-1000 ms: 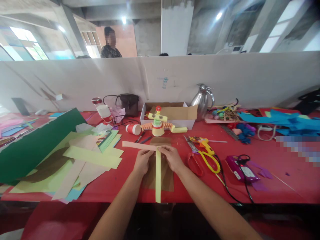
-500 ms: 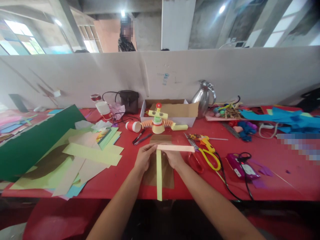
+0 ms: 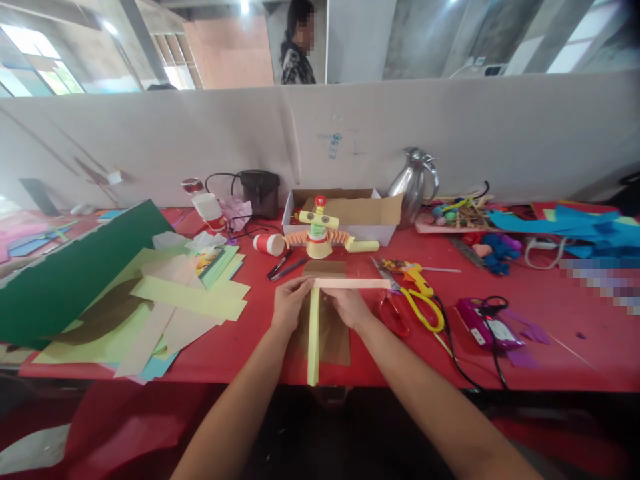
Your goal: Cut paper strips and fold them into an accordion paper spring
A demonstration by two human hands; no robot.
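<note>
Head view: my left hand (image 3: 289, 303) and right hand (image 3: 350, 305) pinch shut where the long pink paper strip (image 3: 355, 283), running right of the grip, crosses the yellow-green paper strip (image 3: 313, 340) below it. Likely risk: a slack pinch skews the crossing.

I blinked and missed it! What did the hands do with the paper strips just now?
The peach strip was folded over: it pointed left, and now it points right, toward the scissors. The left hand and right hand kept pinching the crossing. The yellow strip still lies across the brown paper, toward the person.
</note>
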